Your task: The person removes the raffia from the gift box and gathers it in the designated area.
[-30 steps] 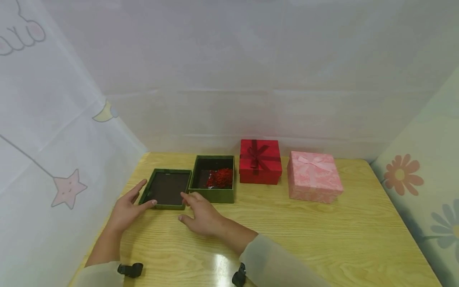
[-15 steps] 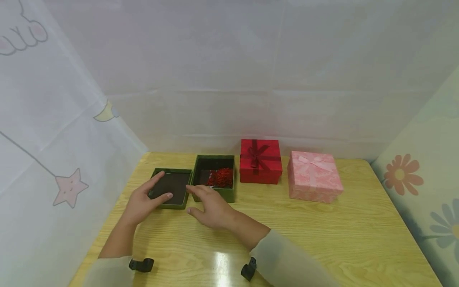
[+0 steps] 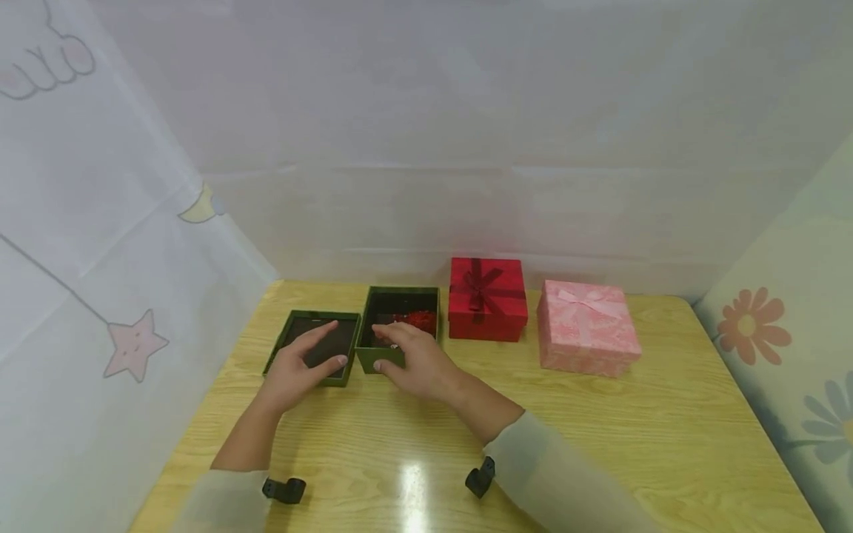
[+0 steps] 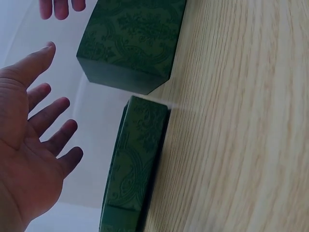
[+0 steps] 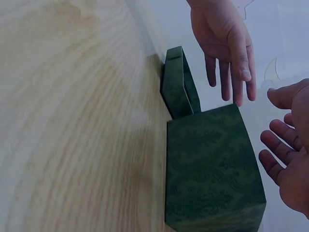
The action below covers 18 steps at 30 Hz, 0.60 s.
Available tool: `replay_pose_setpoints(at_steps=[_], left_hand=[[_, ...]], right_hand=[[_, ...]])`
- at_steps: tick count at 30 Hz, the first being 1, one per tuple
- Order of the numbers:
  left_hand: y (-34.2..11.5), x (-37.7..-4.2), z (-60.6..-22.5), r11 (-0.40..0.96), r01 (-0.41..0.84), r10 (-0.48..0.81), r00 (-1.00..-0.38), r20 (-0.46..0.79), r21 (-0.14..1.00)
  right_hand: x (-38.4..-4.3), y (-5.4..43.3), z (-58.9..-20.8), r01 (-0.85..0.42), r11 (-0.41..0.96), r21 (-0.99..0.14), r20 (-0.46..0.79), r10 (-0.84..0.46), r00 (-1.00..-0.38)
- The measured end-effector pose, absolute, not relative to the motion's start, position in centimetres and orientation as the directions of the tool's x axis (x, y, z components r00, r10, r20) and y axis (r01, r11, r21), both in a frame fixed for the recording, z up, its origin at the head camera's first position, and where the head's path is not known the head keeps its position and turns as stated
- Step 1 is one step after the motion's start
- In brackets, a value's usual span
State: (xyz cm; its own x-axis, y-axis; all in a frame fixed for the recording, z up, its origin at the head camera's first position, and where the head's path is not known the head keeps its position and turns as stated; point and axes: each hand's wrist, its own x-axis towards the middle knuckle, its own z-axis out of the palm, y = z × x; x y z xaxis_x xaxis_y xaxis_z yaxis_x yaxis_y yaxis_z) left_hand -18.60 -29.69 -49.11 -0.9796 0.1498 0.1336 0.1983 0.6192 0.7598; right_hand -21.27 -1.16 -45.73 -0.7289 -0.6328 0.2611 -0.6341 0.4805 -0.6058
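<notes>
A shallow green lid (image 3: pixel 343 333) lies hollow side up at the left of the table, its inside dark. Beside it stands a deeper green box (image 5: pixel 212 164) without cover, patterned on its outer walls. Red shredded stuff (image 3: pixel 423 320) lies inside the box, partly hidden by my right hand. My left hand (image 3: pixel 293 379) hovers over the lid's front part, fingers extended and thumb spread, holding nothing. Over the front of the green box is my right hand (image 3: pixel 423 363), also holding nothing. In the wrist views both hands appear above the green pieces, apart from them.
A red gift box (image 3: pixel 486 300) with a dark ribbon bow stands right of the green box. Farther right is a pink gift box (image 3: pixel 586 329) with a pink bow. The wooden table (image 3: pixel 600 437) ends at white cloth (image 3: pixel 426 207) behind and printed cloth at both sides.
Both hands have moved to the right and slightly away from me. The left went from the lid's left side to over it; the right went from between lid and box to over the box.
</notes>
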Motion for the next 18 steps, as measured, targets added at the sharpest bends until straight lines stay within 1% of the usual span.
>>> replay_pose_setpoints(at_steps=[4, 13, 18], left_hand=[[-28.7, -19.0, -49.0, 0.632, 0.199, 0.154, -0.979, 0.130, 0.749], [-27.3, -20.1, -49.0, 0.630, 0.212, 0.155, -0.977, 0.146, 0.747], [-26.7, -20.8, -49.3, 0.650, 0.209, 0.164, -0.977, 0.134, 0.730]], right_hand=[[-22.1, -0.2, -45.4, -0.630, 0.496, -0.597, 0.266, -0.619, -0.739], [-24.1, 0.7, -45.6, -0.646, 0.557, -0.521, 0.297, -0.591, -0.750], [-25.2, 1.1, -45.7, -0.645, 0.597, -0.477, 0.284, -0.589, -0.756]])
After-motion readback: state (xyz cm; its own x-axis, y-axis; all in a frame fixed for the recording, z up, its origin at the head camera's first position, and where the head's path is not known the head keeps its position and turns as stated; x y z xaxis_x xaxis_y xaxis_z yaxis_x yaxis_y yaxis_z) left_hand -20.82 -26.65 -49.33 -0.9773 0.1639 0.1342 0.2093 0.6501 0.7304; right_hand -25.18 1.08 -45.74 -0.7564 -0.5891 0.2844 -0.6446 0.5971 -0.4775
